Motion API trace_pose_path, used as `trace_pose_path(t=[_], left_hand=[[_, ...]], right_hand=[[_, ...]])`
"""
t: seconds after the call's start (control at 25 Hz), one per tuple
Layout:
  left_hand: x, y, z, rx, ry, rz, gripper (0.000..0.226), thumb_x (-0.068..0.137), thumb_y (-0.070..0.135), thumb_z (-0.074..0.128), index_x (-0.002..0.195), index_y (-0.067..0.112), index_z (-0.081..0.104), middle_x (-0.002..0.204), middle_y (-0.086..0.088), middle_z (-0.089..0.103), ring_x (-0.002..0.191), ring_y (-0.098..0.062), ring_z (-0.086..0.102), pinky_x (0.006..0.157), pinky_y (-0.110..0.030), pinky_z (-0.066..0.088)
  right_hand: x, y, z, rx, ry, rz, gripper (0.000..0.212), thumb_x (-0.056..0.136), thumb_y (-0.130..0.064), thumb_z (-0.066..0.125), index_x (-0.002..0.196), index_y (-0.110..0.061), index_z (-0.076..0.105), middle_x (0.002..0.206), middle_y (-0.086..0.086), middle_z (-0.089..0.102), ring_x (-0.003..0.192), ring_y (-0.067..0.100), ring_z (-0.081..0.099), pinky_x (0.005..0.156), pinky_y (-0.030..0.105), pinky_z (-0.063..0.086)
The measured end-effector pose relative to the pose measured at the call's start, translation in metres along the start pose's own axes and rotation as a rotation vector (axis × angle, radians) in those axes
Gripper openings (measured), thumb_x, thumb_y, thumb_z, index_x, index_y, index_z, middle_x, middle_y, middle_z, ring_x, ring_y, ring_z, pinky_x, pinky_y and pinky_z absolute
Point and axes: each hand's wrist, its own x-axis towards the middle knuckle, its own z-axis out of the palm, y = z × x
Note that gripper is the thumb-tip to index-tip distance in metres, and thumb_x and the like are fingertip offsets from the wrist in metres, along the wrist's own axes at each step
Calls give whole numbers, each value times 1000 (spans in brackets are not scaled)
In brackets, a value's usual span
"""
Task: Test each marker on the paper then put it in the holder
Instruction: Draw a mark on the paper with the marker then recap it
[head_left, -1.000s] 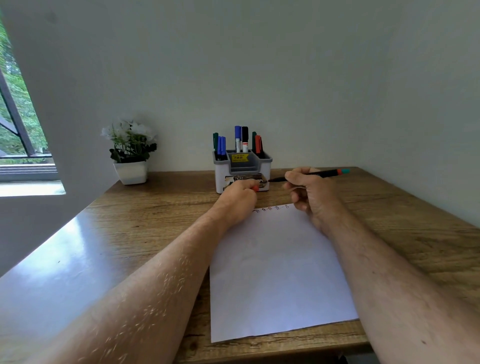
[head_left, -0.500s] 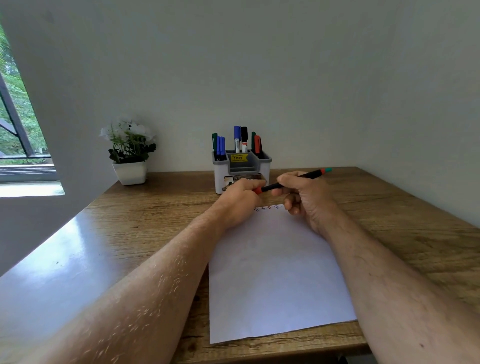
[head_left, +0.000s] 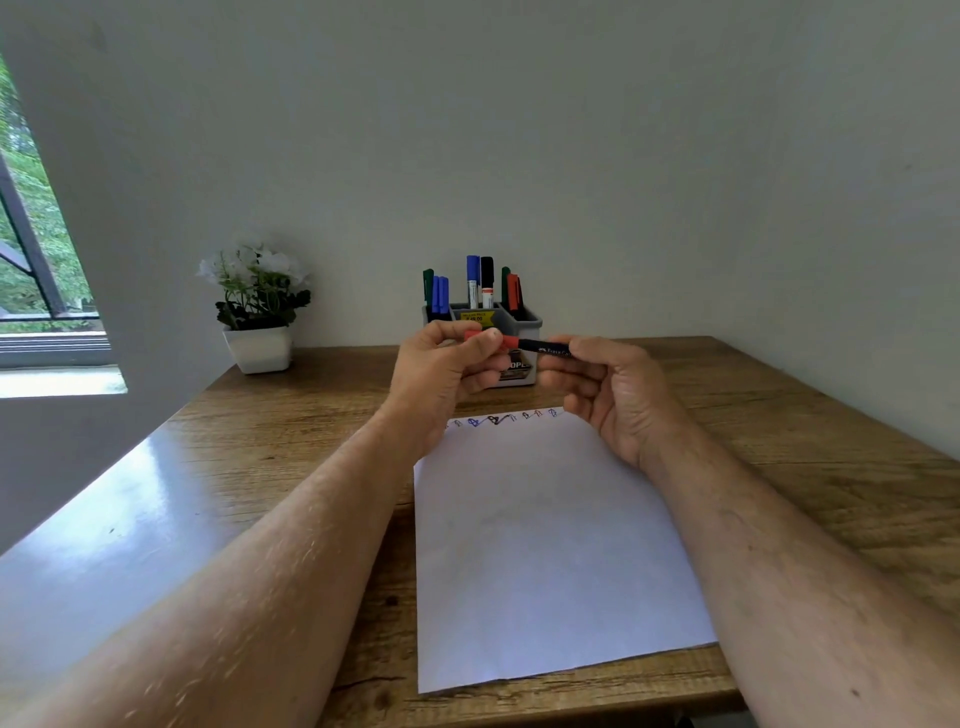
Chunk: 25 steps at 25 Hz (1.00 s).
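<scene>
A black marker (head_left: 540, 346) with a red cap (head_left: 488, 339) lies level between both hands, raised above the paper's far edge. My left hand (head_left: 441, 374) pinches the red cap end. My right hand (head_left: 613, 395) grips the black barrel. The cap sits on or against the barrel; I cannot tell which. The white paper (head_left: 550, 540) lies on the wooden table and has several small scribbles along its far edge. Behind the hands stands the grey holder (head_left: 524, 322), partly hidden, with several blue, green, black and red markers upright in it.
A white pot with white flowers (head_left: 257, 312) stands at the table's back left. A window is at the far left. The wall runs close behind the holder and along the right side. The table's front edge lies just below the paper.
Both hands have risen off the paper with the marker. The marker turned level and its tip end came to the red cap in my left hand. The head view shifted slightly.
</scene>
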Motion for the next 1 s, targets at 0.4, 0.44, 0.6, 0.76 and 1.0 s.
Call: trace_pose_path(t=[0.4, 0.44, 0.6, 0.76, 1.0], left_hand=[[7, 5, -9, -43, 61, 27, 15, 84, 6, 71, 97, 10, 63, 94, -19, 75, 77, -24, 75, 55, -23, 58], [7, 5, -8, -64, 63, 37, 17, 83, 6, 71, 97, 10, 63, 94, -19, 75, 79, -26, 75, 56, -24, 58], [5, 7, -3, -105, 88, 77, 25, 80, 6, 73, 103, 10, 64, 97, -19, 75, 86, -28, 75, 61, -25, 59], [3, 6, 11, -9, 113, 176, 41, 81, -3, 72, 118, 13, 62, 98, -14, 71, 90, -25, 74, 75, -31, 60], [35, 33, 25, 382, 254, 504, 41, 83, 6, 75, 115, 30, 64, 88, 2, 73, 83, -11, 72, 81, -33, 60]], right_hand=[[0, 6, 8, -178, 5, -54, 25, 86, -28, 74, 93, -4, 68, 75, 17, 75, 50, 17, 68, 31, 17, 37], [-1, 6, 8, -161, -1, -51, 27, 86, -29, 74, 93, -3, 68, 74, 17, 74, 48, 17, 68, 31, 17, 38], [-2, 5, 11, -147, -14, -52, 29, 88, -32, 72, 91, -3, 68, 67, 15, 72, 43, 15, 61, 33, 19, 42], [-5, 9, 16, -311, -11, -117, 30, 93, -40, 64, 93, -11, 73, 66, 9, 68, 40, 10, 54, 34, 19, 38], [-8, 5, 7, -968, 272, -613, 32, 95, -49, 57, 106, -20, 66, 110, 0, 50, 83, -5, 58, 60, 2, 37]])
